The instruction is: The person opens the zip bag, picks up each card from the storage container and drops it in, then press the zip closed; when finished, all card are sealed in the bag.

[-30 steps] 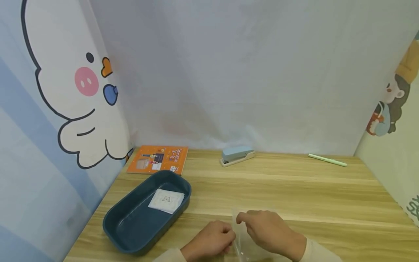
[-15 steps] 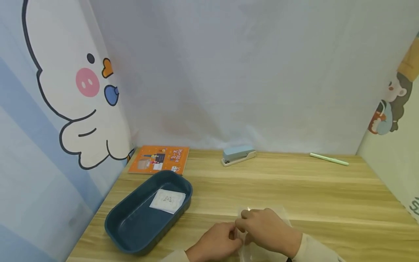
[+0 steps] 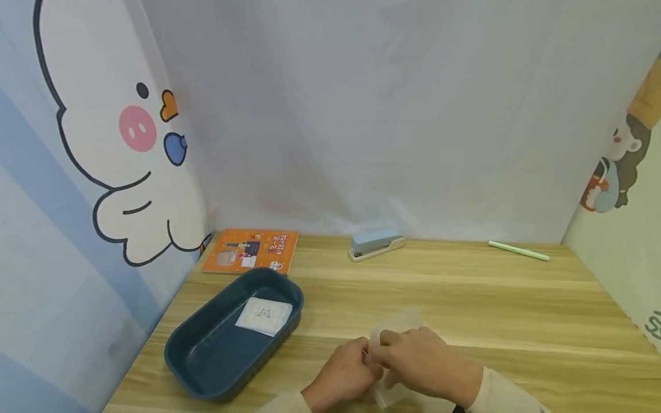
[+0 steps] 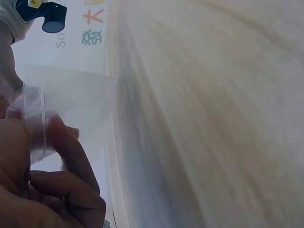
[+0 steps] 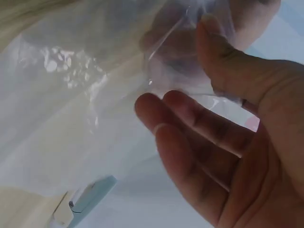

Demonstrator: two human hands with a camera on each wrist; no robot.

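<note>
A clear plastic bag (image 3: 383, 396) is held between both hands near the table's front. My left hand (image 3: 347, 370) pinches its edge; the left wrist view shows raised lines, like a zip strip, across the bag (image 4: 80, 97) close to those fingers. My right hand (image 3: 426, 364) is right beside it, curled at the same edge. In the right wrist view that hand's thumb (image 5: 213, 52) lies against the bag (image 5: 52, 123), with several fingers bent below it. Nothing can be made out inside the bag. Where the hands meet, fingertips are partly hidden.
A dark blue tray (image 3: 178, 367) stands to the left, with a white square packet (image 3: 264, 315) in it. Behind it lies an orange booklet (image 3: 232, 252). A blue stapler (image 3: 376, 244) and a light green pen (image 3: 518, 250) lie along the back, before a grey curtain (image 3: 372, 126).
The left hand has shifted slightly right, closer to the right hand. The bag has turned and its far edge has lifted. The tray, packet, booklet, stapler and pen stay put.
</note>
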